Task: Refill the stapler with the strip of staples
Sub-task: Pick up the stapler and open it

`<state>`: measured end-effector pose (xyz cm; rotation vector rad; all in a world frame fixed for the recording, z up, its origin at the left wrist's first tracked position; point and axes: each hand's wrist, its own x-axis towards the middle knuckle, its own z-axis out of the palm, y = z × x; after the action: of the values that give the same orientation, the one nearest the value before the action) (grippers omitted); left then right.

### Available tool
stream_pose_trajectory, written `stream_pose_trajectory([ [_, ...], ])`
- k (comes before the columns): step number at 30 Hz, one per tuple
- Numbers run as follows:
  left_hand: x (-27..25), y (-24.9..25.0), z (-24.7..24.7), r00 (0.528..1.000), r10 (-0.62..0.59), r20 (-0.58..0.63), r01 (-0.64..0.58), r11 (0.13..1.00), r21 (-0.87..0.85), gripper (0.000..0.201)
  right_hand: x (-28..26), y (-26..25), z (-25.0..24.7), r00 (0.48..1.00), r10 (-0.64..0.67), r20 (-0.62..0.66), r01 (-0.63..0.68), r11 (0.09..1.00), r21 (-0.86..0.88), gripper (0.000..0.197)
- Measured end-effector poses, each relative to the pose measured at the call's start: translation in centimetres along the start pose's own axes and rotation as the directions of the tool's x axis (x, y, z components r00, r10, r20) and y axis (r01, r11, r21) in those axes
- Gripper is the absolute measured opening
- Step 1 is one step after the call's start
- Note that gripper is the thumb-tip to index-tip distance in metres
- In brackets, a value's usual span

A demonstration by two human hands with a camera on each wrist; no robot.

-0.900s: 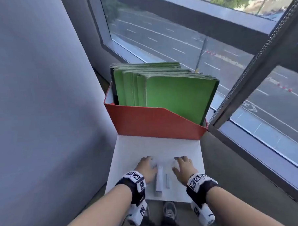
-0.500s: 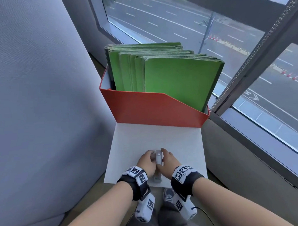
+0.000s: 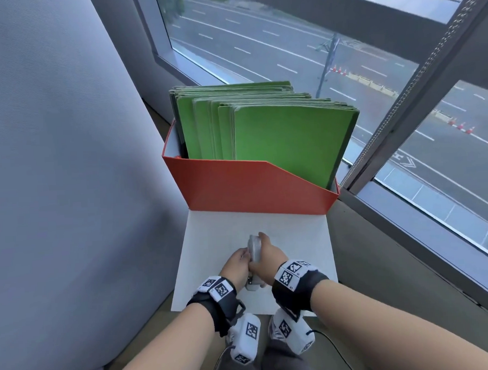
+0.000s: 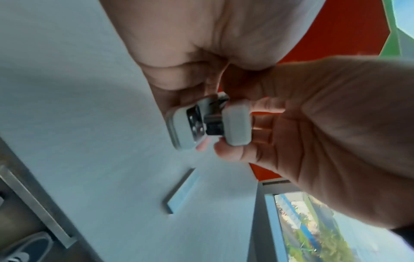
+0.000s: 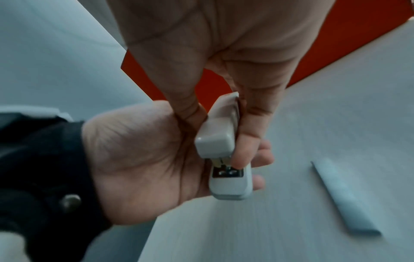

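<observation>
Head view, item one: stapler [image 3: 253,250], pale grey, lifted off the white tabletop [image 3: 295,238] and held between your two hands. Your left hand [image 3: 235,265] cups and grips the base; your right hand [image 3: 268,258] curls fingers and thumb round the top cover. Likely reason: one hand steadies the base while the other pulls the cover up to reach the staple channel.

Left wrist view: base [image 4: 186,127] and top cover [image 4: 237,124] stand slightly apart at the near end, metal anvil plate showing between. Whether the magazine is exposed cannot be told.

Item two: strip of staples [image 5: 342,196], lying flat on the tabletop just beside your hands, untouched. Judged placement: within easy reach for the right hand once the cover is open.

Item three: orange file box [image 3: 251,184] holding upright green folders [image 3: 277,135], at the far edge of the tabletop, well apart from the work.

Status: opening stage; loading not yet begun.
</observation>
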<state>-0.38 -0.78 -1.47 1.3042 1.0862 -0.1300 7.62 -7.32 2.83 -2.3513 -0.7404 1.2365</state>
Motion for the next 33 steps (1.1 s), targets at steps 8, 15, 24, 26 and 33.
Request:
stream_pose_trajectory([
  [8, 0.9, 1.7, -0.1, 1.000, -0.007, -0.013, 0.005, 0.985, -0.172, 0.025, 0.9, -2.5, -1.1, 1.000, -0.025, -0.001, 0.024, 0.981, -0.193, 0.079],
  [15, 1.6, 2.5, -0.3, 1.000, -0.010, 0.011, 0.012, 0.978, -0.206, 0.029, 1.6, -3.5, -1.7, 0.999, -0.023, 0.024, 0.030, 0.946, -0.322, 0.080],
  [24, 2.5, 3.5, -0.2, 0.999, 0.003, 0.036, 0.007, 0.960, -0.280, 0.050, 2.6, -4.5, -3.2, 0.997, 0.068, 0.031, -0.051, 0.920, -0.389, 0.085],
  [26, 2.6, 3.6, -0.1, 0.999, 0.015, 0.033, -0.005, 0.961, -0.277, 0.051, 2.5, -4.8, -3.5, 0.995, 0.098, 0.021, -0.083, 0.925, -0.372, 0.084],
  [33, 2.0, 1.6, -0.8, 0.996, 0.073, -0.044, -0.079, 0.985, -0.155, 0.038, 0.7, -4.8, -5.5, 0.998, -0.053, 0.031, 0.059, 0.962, -0.267, 0.024],
])
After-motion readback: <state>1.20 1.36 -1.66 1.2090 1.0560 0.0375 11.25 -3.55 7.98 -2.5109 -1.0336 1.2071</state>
